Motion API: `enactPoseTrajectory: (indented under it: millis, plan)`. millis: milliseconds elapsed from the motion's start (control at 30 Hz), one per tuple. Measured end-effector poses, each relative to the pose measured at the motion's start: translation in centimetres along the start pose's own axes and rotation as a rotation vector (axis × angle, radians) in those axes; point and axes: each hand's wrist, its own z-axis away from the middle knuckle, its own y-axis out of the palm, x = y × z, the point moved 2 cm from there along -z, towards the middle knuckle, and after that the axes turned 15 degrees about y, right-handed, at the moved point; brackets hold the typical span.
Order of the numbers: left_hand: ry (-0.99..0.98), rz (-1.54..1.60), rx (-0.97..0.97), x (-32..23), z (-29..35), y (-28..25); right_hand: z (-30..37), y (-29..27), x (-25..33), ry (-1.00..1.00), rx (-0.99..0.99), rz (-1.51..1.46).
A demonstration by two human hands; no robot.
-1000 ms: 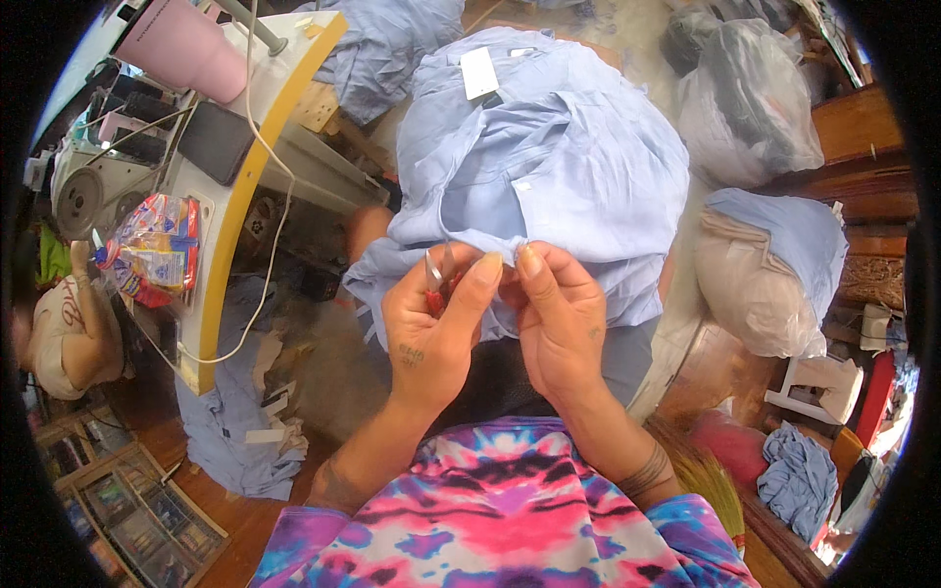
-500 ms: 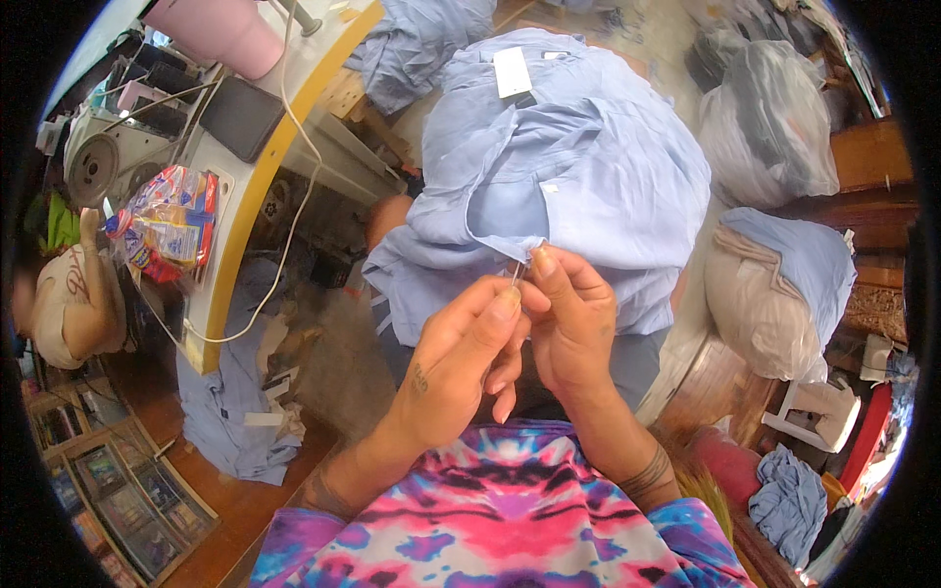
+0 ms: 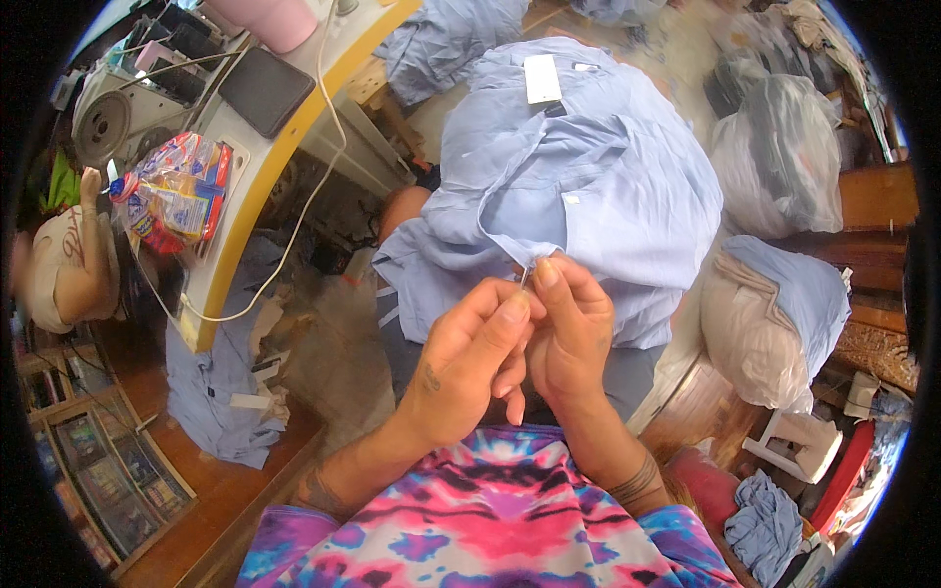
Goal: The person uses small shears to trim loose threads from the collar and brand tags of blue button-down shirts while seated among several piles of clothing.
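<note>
A light blue garment (image 3: 637,186) lies bunched across my lap, with a white tag (image 3: 540,78) on its far part. Its opening faces me, a small white label beside it. At the near edge of that opening, the thumb and finger of my right hand (image 3: 576,338) pinch the cloth. Close against it on the left, my left hand (image 3: 461,348) is closed in a pinch on a thin shiny pin-like piece (image 3: 526,277). The fingertips of both hands nearly touch. Most of that piece is hidden, so its exact kind is unclear.
Left is a yellow-edged table (image 3: 299,147) with a phone (image 3: 267,91), a pink cup (image 3: 270,22), a colourful plastic bag (image 3: 186,186) and a hanging white cable (image 3: 316,201). Another person's arm (image 3: 90,255) shows beyond. Stuffed plastic bags (image 3: 779,157) stand right; blue cloth (image 3: 216,402) lies lower left.
The view has shifted slightly, so the surroundings sit lower. Both hands keep their pinch at the garment's edge; less of the shiny piece shows between the fingertips.
</note>
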Motion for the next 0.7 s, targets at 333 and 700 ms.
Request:
enactPoseTrajectory:
  millis: [333,700]
  plan:
    - [0.018,-0.098,-0.053,-0.7,-0.1,0.1,-0.3,-1.0,-0.6,-0.250,-0.032,0.276]
    - [0.091,-0.099,-0.085,-0.7,0.5,-1.2,-0.3,0.2,-0.5,-0.134,-0.085,0.061]
